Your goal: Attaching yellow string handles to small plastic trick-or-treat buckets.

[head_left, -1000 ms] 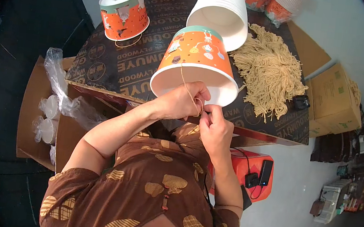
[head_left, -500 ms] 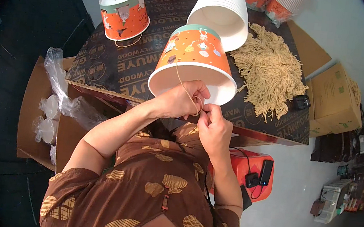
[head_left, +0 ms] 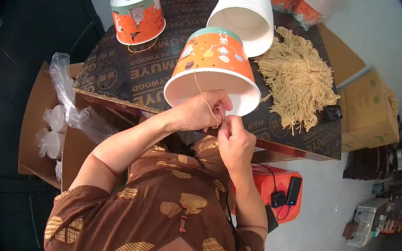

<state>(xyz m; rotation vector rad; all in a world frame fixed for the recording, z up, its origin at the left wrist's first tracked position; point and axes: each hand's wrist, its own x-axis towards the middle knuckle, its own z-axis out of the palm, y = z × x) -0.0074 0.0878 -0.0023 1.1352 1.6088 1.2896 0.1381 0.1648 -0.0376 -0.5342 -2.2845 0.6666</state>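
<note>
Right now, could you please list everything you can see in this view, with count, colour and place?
bucket: one, orange, tipped at the table's near edge, held by both hands
cord: one, tan, running down the bucket's wall to the fingers
second bucket: one, orange, upside down at far left of the table
white stack: one nested stack, lying on its side behind the bucket
cord pile: one heap, tan, right of the bucket
table: one, dark printed board
carton: one, brown, left, holding bagged cups
right carton: one, brown, far right
red box: one, on the floor
left hand: on the bucket's rim
right hand: pinching the cord
</note>
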